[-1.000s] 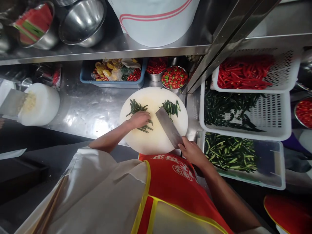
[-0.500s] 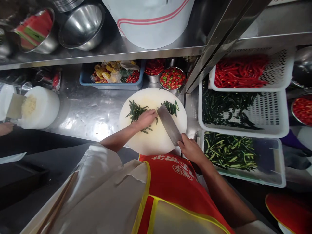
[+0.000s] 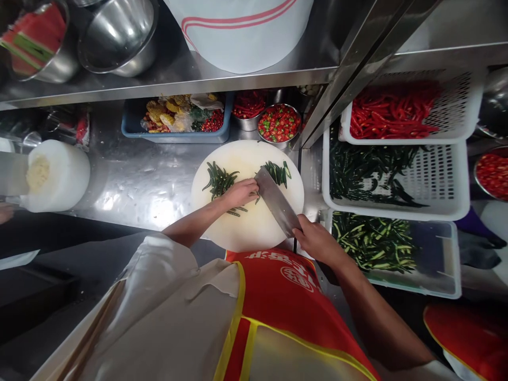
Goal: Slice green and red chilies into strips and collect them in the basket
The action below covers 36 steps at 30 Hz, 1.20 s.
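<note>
My right hand [image 3: 317, 239] is closed round the handle of a broad steel cleaver [image 3: 279, 203]. Its blade slants across a round white cutting board [image 3: 246, 233], the far end close to my left fingertips. My left hand [image 3: 242, 192] is closed, curled low over the board; a bit of green chili [image 3: 257, 197] shows at its fingers. What else lies beneath them is hidden. Whole green chilies [image 3: 217, 179] are heaped to the left of that hand, and a few lie just below it. Sliced green chili [image 3: 276, 172] is gathered beyond the blade at the right.
On the right are baskets of red chilies [image 3: 391, 114] and green chilies [image 3: 357, 174], above a clear tub [image 3: 436, 259] of cut green ones. Behind the board stand a chili bowl [image 3: 279, 125] and a blue bin [image 3: 186, 137] under a steel shelf [image 3: 166, 87]. Another person's hand [image 3: 5, 211] is at far left.
The view has shifted slightly. My left hand and the cleaver are a little farther right on the board, with both grips unchanged. At far left, the other person's blade has moved and blurs.
</note>
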Available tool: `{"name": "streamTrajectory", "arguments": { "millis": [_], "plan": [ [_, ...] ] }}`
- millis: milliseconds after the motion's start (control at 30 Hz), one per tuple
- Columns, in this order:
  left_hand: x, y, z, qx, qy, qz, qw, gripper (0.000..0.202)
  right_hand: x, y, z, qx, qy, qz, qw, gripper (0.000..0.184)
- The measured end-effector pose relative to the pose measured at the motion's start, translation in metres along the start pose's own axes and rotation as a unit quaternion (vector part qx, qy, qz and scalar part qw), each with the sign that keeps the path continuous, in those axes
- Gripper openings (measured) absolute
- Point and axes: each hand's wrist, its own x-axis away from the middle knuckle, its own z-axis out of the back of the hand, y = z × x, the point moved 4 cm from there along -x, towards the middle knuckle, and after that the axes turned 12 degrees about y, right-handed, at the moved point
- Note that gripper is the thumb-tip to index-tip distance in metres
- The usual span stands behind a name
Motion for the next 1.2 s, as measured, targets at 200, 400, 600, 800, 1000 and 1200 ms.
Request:
{"name": "streamTrajectory", "arguments": {
  "millis": [200, 400, 600, 800, 1000, 1200],
  "plan": [
    [0.004, -0.005, -0.001, 0.017, -0.008, -0.015, 1.000, 0.017, -0.004, 0.001, 0.004, -0.019, -0.041, -0.016, 0.999, 0.019],
    [0.004, -0.005, 0.002, 0.029, -0.020, -0.015, 0.999, 0.018, 0.000, -0.001, 0.007, -0.006, -0.039, -0.013, 0.999, 0.021],
    [0.005, -0.004, 0.001, 0.026, -0.025, -0.008, 0.999, 0.019, 0.009, 0.007, 0.005, 0.012, -0.027, -0.001, 1.000, 0.022],
    [0.006, -0.005, -0.001, 0.034, -0.020, -0.015, 0.999, 0.018, -0.015, -0.012, -0.014, 0.015, -0.024, -0.016, 0.999, 0.023],
    [0.009, 0.001, 0.004, 0.037, -0.020, -0.020, 0.999, 0.020, -0.048, -0.028, -0.021, -0.012, 0.039, -0.034, 0.999, 0.024],
    [0.022, -0.014, 0.031, -0.012, 0.074, 0.067, 0.995, 0.021, -0.017, -0.010, -0.012, -0.049, 0.047, -0.044, 0.997, 0.024]
  ]
}}
